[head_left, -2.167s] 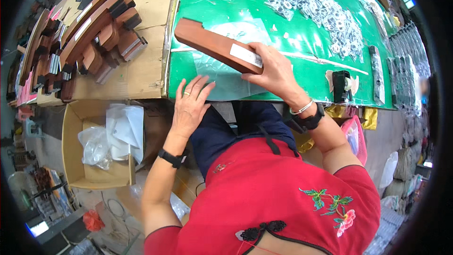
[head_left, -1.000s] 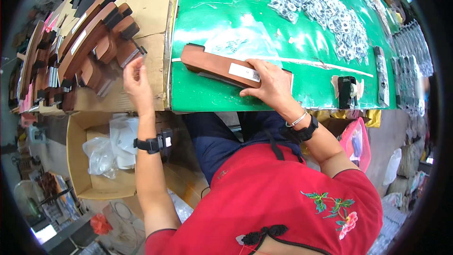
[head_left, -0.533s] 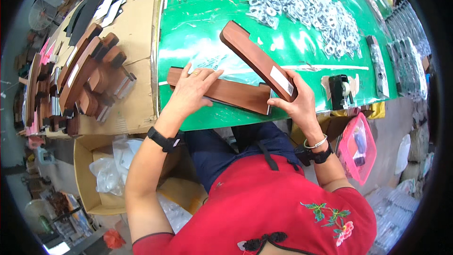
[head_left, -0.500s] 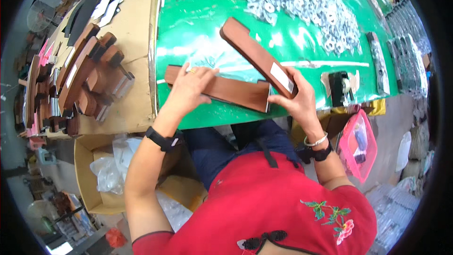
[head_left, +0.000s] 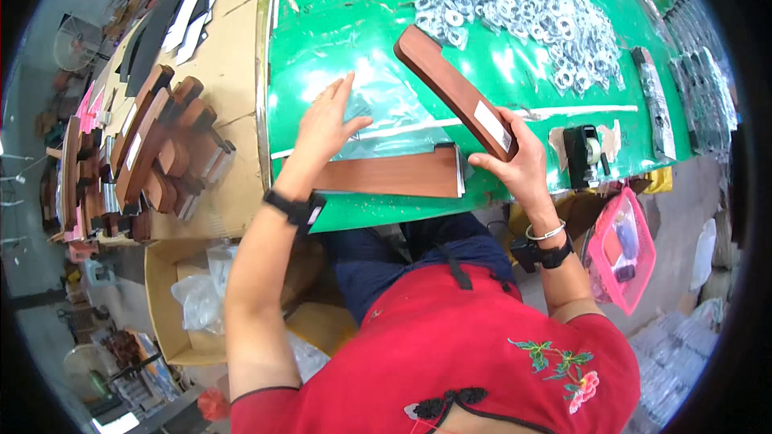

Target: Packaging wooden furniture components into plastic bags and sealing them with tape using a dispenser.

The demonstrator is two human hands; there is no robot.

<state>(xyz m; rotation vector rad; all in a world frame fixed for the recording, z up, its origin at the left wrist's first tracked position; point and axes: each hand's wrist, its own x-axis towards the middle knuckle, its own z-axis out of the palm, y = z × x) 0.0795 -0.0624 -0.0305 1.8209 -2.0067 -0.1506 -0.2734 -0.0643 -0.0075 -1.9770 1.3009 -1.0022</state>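
Observation:
My right hand (head_left: pixel 523 159) grips the lower end of a brown wooden piece (head_left: pixel 450 84) with a rounded far end and a white label near my fingers. It slants up and to the left above the green table. My left hand (head_left: pixel 326 122) is open, thumb apart and fingers stretched forward, beside a clear plastic bag (head_left: pixel 390 116) lying flat. A second brown wooden piece (head_left: pixel 386 174) lies at the table's near edge, its left end hidden by my left forearm. One dark block and a pale edge show at its right end.
A heap of small bagged grey rings (head_left: pixel 535 16) covers the far right. A black tape dispenser (head_left: pixel 581 154) stands near the right edge, with a wrapped long piece (head_left: pixel 653 104) beyond it. Brown wooden pieces (head_left: pixel 153 149) pile on the cardboard at left. A pink basket (head_left: pixel 623 253) hangs below.
My left hand has left the lying wooden piece and moved forward over the plastic bag. My right hand, still gripping the other piece, has shifted slightly right, away from the lying one.

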